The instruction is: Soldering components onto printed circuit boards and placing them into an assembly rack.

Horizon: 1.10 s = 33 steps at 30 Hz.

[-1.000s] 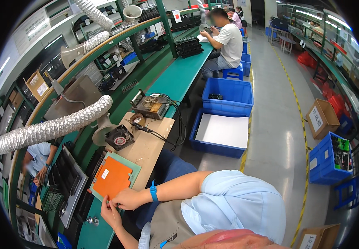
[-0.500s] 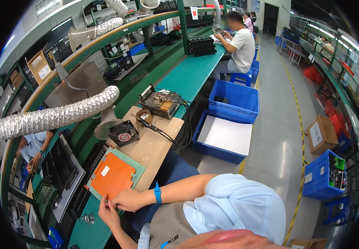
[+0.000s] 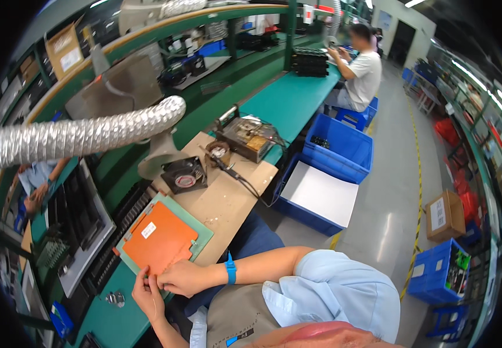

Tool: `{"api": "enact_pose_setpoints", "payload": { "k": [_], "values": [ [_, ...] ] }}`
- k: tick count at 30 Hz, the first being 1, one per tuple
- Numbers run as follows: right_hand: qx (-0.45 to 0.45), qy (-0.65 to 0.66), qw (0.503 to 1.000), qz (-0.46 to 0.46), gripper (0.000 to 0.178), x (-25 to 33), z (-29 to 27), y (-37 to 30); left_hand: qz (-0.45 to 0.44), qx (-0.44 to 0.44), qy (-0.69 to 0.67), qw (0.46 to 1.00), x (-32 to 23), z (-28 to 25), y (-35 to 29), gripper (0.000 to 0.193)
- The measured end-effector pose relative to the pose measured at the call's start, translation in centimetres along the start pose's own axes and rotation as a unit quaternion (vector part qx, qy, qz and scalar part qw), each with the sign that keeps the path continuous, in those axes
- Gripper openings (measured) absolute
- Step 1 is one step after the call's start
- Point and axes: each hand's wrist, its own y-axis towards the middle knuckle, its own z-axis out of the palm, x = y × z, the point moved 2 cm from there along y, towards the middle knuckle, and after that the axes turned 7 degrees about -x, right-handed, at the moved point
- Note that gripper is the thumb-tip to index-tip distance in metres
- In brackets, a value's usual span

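Fingers (image 3: 142, 276) met, curled, at the near edge of the orange plate (image 3: 161, 240), any grasp unclear; open bench (image 3: 117, 319) lay beside the left hand (image 3: 147, 297), right hand (image 3: 185, 277) pointing leftward.

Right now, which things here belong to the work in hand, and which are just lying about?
Seemingly in the work:
left hand and right hand, close together by the plate's near edge
orange plate
pale green board beneath it

Apparently just lying about, untouched:
black fan
white sheet in a blue bin
cardboard box across the aisle
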Motion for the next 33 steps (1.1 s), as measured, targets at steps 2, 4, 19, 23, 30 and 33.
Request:
{"api": "enact_pose_setpoints", "payload": {
  "k": [2,4,19,23,30,33],
  "values": [
    [0.016,0.014,1.000,0.004,0.006,0.4,-0.2,0.0,-0.019,-0.006,0.007,1.000,-0.3,-0.3,-0.2,0.026],
    [0.011,0.025,1.000,0.007,0.007,0.7,-0.7,0.3,-0.020,-0.001,0.021,1.000,-0.9,-0.5,0.0,0.025],
    [0.172,0.220,0.935,0.218,0.034,0.3,-7.5,2.0,-0.024,-0.009,0.024,0.999,0.4,-0.7,0.7,0.022],
    [0.030,0.111,0.971,0.210,0.035,-1.0,-10.6,1.8,-0.020,-0.048,0.019,0.998,0.4,-1.3,-0.2,0.025],
    [-0.095,-0.047,0.960,0.257,0.031,-9.3,-15.0,-2.5,0.065,-0.111,-0.010,0.992,2.7,0.0,0.7,0.027],
    [-0.121,-0.032,0.965,0.232,0.029,-8.8,-13.7,-2.4,0.056,-0.165,0.034,0.984,1.9,-0.5,0.3,0.027]
  ]
}}
